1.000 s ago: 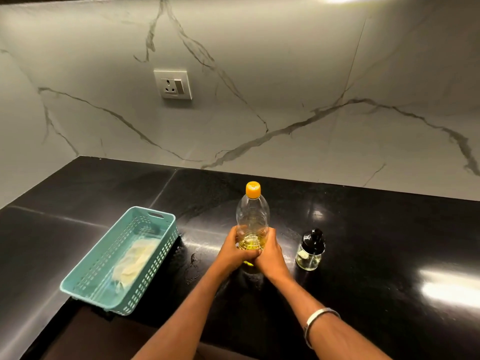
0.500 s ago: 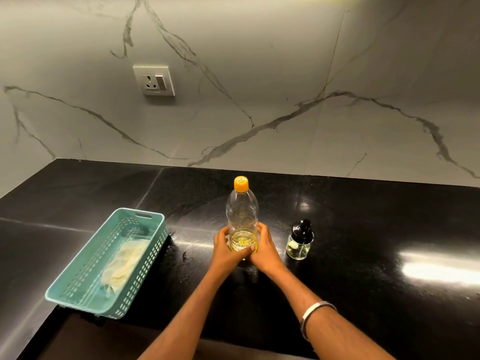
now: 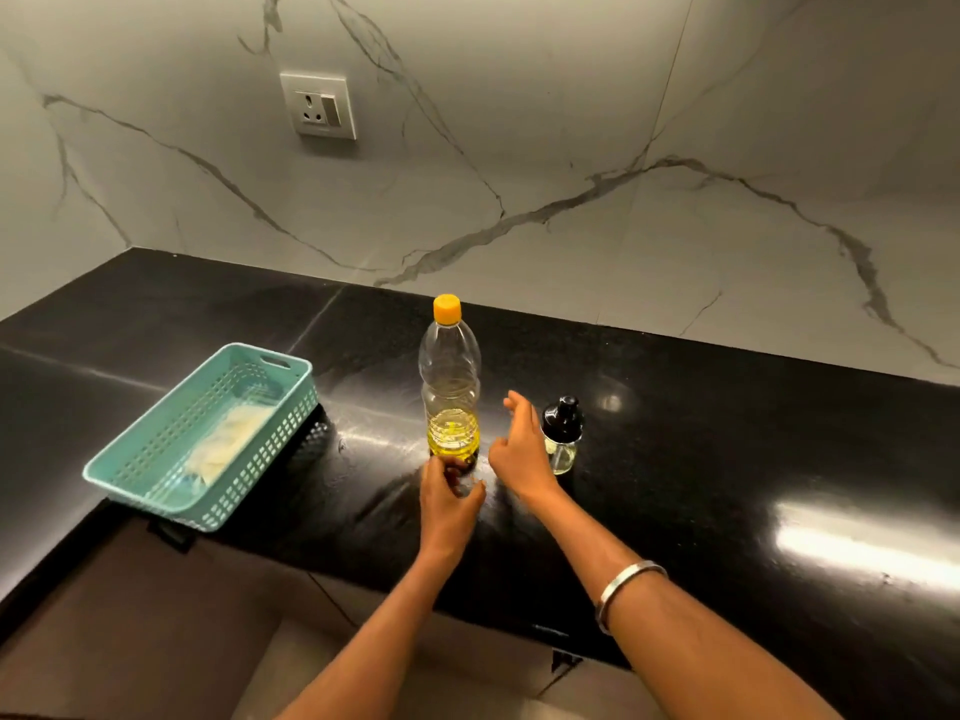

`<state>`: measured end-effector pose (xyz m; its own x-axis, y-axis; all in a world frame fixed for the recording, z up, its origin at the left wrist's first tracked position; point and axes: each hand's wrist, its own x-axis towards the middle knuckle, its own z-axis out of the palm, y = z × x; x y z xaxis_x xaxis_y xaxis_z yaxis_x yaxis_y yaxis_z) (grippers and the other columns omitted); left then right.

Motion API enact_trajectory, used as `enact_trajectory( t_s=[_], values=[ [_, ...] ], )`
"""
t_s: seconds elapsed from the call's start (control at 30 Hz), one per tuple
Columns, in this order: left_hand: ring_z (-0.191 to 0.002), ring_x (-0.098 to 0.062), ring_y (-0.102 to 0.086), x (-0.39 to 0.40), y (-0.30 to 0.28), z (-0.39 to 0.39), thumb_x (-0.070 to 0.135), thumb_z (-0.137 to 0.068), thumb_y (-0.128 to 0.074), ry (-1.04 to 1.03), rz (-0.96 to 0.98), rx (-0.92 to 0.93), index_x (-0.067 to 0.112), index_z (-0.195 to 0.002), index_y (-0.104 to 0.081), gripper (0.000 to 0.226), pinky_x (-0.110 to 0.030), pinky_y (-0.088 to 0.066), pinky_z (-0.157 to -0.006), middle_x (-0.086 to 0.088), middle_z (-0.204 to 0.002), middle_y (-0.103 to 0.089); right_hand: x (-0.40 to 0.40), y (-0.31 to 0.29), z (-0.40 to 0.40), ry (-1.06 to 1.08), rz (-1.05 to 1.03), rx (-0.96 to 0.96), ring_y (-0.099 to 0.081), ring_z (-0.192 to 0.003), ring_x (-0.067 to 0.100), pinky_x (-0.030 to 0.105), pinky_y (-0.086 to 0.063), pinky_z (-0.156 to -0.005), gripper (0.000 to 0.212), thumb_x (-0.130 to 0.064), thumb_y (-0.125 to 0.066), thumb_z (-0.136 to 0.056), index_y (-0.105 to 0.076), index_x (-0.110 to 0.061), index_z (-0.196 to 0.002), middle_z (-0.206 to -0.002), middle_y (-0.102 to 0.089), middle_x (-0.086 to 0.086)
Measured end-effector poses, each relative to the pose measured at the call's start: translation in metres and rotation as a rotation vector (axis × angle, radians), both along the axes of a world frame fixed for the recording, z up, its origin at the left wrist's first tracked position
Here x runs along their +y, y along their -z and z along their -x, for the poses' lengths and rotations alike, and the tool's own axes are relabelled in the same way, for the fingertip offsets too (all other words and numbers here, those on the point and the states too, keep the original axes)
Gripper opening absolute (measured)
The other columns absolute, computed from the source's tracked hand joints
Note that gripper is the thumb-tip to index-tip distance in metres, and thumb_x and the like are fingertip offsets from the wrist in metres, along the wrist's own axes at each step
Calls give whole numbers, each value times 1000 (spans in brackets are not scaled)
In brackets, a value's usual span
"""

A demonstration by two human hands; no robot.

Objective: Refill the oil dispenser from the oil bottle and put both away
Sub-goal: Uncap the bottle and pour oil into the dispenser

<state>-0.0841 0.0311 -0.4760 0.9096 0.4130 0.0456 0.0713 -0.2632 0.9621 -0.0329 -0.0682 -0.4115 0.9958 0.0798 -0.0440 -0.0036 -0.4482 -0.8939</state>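
A clear plastic oil bottle with an orange cap stands upright on the black counter, a little yellow oil in its bottom. Right of it stands a small glass oil dispenser with a black top. My left hand is just in front of the bottle's base, fingers loosely curled, holding nothing. My right hand hovers open between the bottle and the dispenser, partly hiding the dispenser's left side.
A teal perforated basket with a pale cloth inside sits at the left, overhanging the counter's front edge. A marble wall with a power socket rises behind. Brown cabinet fronts lie below the counter edge.
Both hands have let go of the oil bottle. The left hand drew back toward me, and the right hand moved off to the right toward the dispenser.
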Motion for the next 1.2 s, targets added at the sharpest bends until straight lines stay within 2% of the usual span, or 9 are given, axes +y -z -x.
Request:
enact_trajectory(
  t_s=[0.1, 0.2, 0.33, 0.47, 0.6, 0.8, 0.97, 1.13, 1.2],
  values=[
    [-82, -19, -55, -29, -3, 2, 1, -72, -76, 97, -26, -47, 14, -96, -55, 35, -23, -48, -71, -1, -94, -57, -9, -14, 2, 52, -97, -76, -38, -137, 22, 24, -33, -109, 62, 10, -41, -86, -31, -5, -145, -146, -40, 13],
    [-90, -15, -54, -52, -7, -10, 9, -71, -81, 170, -52, -49, 12, -110, -55, 46, -12, -44, -74, -2, -107, -54, -24, -34, -3, 97, -133, -273, -56, -113, 17, 22, -46, -96, 50, 9, -41, -87, -46, -6, -134, -124, -56, 11],
    [-111, -14, -48, -72, -12, -32, 16, -69, -84, 236, -39, 18, 8, -131, -44, 75, -21, -43, -93, -4, -126, -44, -55, -53, -23, 105, 103, -449, -54, -95, 20, 35, -49, -87, 33, 6, -46, -83, -61, -8, -109, -100, -57, 7],
    [-123, -14, -42, -81, -15, -53, 16, -69, -84, 275, -23, 80, 10, -139, -37, 85, -30, -40, -104, -3, -136, -40, -81, -55, -46, 20, 637, -228, -44, -119, 27, 43, -36, -99, 25, -29, -56, -90, -60, -18, -112, -122, -52, 6],
    [-107, -11, -55, -86, -17, -64, 9, -66, -83, 294, 22, 61, 15, -120, -50, 64, -11, -47, -82, 4, -116, -52, -90, -54, -56, -123, 780, 21, -52, -114, 29, 40, -47, -94, 46, -47, -63, -86, -58, -13, -116, -124, -53, 9],
    [-100, -18, -61, -85, -13, -73, 12, -63, -85, 305, -20, 95, 12, -115, -56, 60, -31, -52, -84, -5, -111, -61, -79, -52, -62, -202, 887, 125, -64, -91, 25, 34, -54, -75, 54, -50, -74, -76, -60, -9, -108, -105, -64, 10],
    [-96, -12, -61, -81, -10, -74, 16, -62, -86, 309, -49, 62, 16, -113, -58, 58, -20, -47, -77, 1, -107, -63, -65, -52, -68, -244, 1005, 120, -61, -75, 22, 32, -54, -68, 44, -43, -76, -77, -65, -7, -100, -88, -63, 9],
    [-94, -9, -63, -78, -9, -77, 19, -60, -87, 334, -31, 89, 17, -115, -59, 61, -14, -48, -72, 4, -106, -65, -64, -69, -78, -504, 1052, 211, -59, -106, 27, 39, -55, -87, 54, -11, -82, -70, -57, -16, -118, -119, -55, 7],
    [-93, -9, -64, -77, -9, -78, 20, -60, -87, 338, -32, 103, 17, -116, -58, 63, -9, -46, -64, 5, -105, -65, -64, -73, -80, -567, 986, 264, -56, -113, 28, 42, -54, -92, 48, -12, -82, -71, -62, -17, -115, -124, -53, 6]
  ],
)
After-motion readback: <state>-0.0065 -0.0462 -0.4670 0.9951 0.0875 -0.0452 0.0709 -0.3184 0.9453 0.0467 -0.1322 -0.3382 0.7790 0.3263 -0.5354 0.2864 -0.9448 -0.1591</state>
